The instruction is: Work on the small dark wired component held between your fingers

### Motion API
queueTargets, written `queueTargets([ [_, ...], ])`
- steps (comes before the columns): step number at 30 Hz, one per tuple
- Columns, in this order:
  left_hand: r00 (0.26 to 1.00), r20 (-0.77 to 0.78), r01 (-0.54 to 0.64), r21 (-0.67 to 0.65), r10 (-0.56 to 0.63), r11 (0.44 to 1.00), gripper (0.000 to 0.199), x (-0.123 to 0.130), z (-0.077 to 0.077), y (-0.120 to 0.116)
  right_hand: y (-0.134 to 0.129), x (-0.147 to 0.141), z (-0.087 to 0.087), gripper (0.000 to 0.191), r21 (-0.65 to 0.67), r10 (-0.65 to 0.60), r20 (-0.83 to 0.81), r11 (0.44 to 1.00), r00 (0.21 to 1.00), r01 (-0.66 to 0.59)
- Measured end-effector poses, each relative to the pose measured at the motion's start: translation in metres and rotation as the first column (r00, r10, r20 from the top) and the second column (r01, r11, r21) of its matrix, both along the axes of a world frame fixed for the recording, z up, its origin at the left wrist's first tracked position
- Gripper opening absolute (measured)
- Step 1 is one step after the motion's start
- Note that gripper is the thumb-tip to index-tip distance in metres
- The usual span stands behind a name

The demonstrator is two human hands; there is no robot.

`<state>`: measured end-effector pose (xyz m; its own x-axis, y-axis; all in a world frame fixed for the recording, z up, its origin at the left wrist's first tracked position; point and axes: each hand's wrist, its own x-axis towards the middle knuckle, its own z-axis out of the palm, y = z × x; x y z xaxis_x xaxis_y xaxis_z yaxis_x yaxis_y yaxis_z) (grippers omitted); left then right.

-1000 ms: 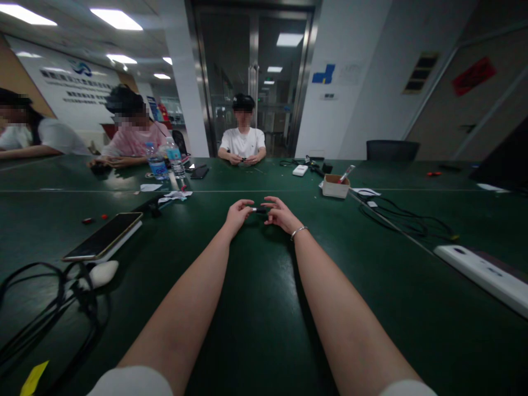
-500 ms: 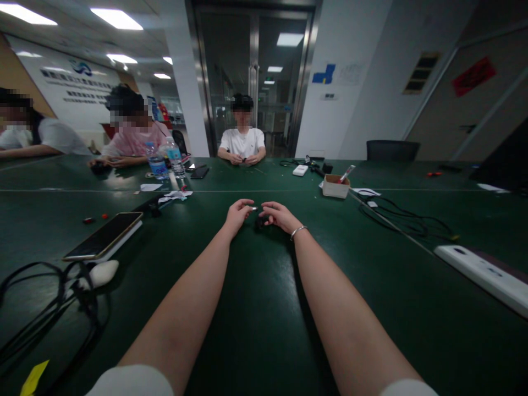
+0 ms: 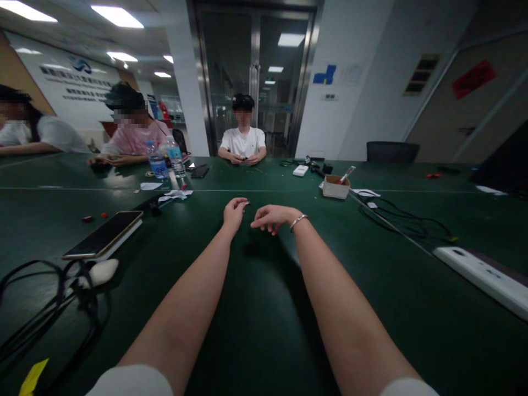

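Between the thumb and fingers of my left hand [image 3: 234, 214] is a small object [image 3: 248, 203] with a shiny, metallic look, too small to name. Just to the right, my right hand [image 3: 273, 216] hovers over the green table [image 3: 256, 308], its fingers loosely apart and pointing left, with nothing visible in them. A silver bracelet [image 3: 298, 221] circles the right wrist. Below the right fingertips lies a dark patch [image 3: 251, 247]; whether it is a black object or a shadow I cannot tell.
To the left are a phone [image 3: 105, 235] on a white box, a white mouse [image 3: 103, 272] and black cables. Bottles [image 3: 175, 157] stand farther back. On the right are a small box [image 3: 335, 187], a cable and a power strip [image 3: 482, 275]. Several people sit around the table.
My right hand has lifted slightly and turned, and the black object at its fingers is no longer seen there. The left hand has moved a little left with the small shiny object.
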<state>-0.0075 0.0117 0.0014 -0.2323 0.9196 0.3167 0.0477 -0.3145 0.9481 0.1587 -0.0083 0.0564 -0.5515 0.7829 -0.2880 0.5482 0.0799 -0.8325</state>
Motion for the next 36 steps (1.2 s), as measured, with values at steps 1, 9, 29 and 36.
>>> queueTargets([
  [1,1.0,0.014,-0.008,-0.001,0.008,1.0,0.02,-0.001,0.0,0.0,-0.003,-0.007,0.003,0.045,-0.046,0.042,0.067,0.998,0.997,-0.039],
  [9,0.998,0.054,0.04,-0.064,-0.036,0.997,0.029,-0.001,0.002,-0.001,-0.001,-0.041,-0.011,0.046,-0.046,0.14,0.264,0.99,0.954,-0.132],
  [29,0.967,-0.236,0.074,-0.08,-0.091,0.994,0.021,0.001,-0.01,0.007,0.026,0.008,-0.06,0.023,0.772,-0.345,0.026,0.603,0.938,0.2],
  [36,0.952,-0.286,0.087,-0.071,-0.103,0.994,0.017,-0.001,-0.014,0.009,0.03,0.01,-0.065,0.023,0.686,-0.302,-0.158,0.651,0.94,0.324],
])
